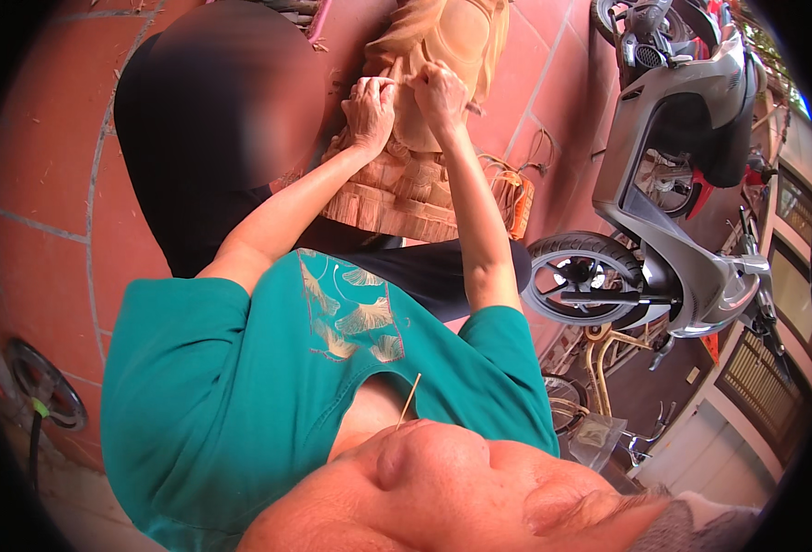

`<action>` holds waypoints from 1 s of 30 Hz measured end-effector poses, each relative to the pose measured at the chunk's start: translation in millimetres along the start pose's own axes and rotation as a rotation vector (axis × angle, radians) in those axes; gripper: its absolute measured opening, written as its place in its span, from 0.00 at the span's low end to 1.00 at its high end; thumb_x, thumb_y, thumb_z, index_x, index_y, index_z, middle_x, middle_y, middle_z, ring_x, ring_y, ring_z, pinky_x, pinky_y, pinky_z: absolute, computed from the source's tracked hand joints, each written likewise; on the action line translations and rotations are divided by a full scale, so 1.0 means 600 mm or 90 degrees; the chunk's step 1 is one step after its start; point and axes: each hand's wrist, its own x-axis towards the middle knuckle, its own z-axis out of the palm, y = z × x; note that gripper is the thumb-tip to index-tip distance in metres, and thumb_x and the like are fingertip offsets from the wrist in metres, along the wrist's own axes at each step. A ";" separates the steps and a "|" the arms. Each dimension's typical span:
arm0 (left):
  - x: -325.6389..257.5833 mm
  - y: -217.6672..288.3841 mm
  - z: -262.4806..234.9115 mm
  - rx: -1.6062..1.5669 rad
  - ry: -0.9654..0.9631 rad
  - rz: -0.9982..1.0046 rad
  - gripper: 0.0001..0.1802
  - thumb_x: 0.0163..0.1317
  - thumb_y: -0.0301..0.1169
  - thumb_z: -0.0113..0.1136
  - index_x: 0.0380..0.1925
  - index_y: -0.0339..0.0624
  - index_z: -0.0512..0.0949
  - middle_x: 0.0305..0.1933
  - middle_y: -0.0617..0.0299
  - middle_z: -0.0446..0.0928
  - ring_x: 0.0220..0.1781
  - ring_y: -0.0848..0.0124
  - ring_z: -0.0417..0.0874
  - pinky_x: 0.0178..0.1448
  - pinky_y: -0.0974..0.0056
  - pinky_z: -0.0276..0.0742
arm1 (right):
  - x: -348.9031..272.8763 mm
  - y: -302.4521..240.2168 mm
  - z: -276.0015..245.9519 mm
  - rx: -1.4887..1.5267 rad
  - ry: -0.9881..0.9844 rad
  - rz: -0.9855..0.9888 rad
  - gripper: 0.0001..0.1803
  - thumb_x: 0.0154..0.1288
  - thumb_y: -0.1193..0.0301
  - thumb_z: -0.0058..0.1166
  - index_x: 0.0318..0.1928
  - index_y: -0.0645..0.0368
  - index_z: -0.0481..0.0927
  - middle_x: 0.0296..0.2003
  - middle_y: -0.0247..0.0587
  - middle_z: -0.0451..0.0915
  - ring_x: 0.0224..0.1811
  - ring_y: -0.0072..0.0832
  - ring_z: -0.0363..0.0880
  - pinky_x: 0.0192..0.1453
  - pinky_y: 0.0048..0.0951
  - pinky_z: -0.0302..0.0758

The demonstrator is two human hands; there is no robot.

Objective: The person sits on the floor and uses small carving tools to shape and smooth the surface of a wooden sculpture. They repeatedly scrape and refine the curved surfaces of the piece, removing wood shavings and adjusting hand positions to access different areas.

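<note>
A pale wooden carving (420, 129) lies in front of me, with smooth, fold-like shapes at its far end. Its near end is a rough, chiselled wooden base (387, 210) close to my knees. My left hand (369, 112) rests on the carving's left side, its fingers bent and drawn together. Just to the right, my right hand (440, 94) is closed in a fist against the wood. Both hands meet near the middle of the carving. Whatever they grip between them is too small and hidden to name.
Dark-trousered legs (424, 276) flank the carving; a blurred patch covers the upper left. An orange object (519, 204) with a cord lies right of the base. A grey motor scooter (640, 212) and a bicycle (599, 359) stand right. Wood chips dot the red tiled floor (42, 175).
</note>
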 end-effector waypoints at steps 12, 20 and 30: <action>0.010 -0.004 -0.006 -0.002 0.013 -0.002 0.09 0.68 0.37 0.52 0.43 0.49 0.76 0.42 0.62 0.77 0.48 0.60 0.77 0.50 0.50 0.67 | -0.048 -0.028 -0.031 0.065 0.002 0.024 0.10 0.51 0.66 0.64 0.24 0.59 0.79 0.30 0.47 0.79 0.38 0.43 0.79 0.43 0.43 0.75; 0.002 0.000 0.001 -0.056 -0.008 -0.015 0.09 0.67 0.37 0.53 0.43 0.48 0.76 0.43 0.62 0.78 0.49 0.60 0.78 0.52 0.50 0.68 | 0.007 -0.017 0.015 -0.039 0.047 -0.009 0.09 0.54 0.67 0.61 0.28 0.58 0.79 0.33 0.46 0.79 0.39 0.45 0.79 0.42 0.45 0.76; 0.013 -0.041 0.021 -0.030 -0.002 -0.187 0.13 0.65 0.40 0.56 0.45 0.47 0.76 0.43 0.57 0.78 0.49 0.59 0.78 0.54 0.52 0.70 | -0.034 -0.022 0.000 -0.049 0.061 -0.023 0.11 0.54 0.65 0.63 0.28 0.59 0.78 0.34 0.47 0.78 0.40 0.44 0.79 0.41 0.44 0.76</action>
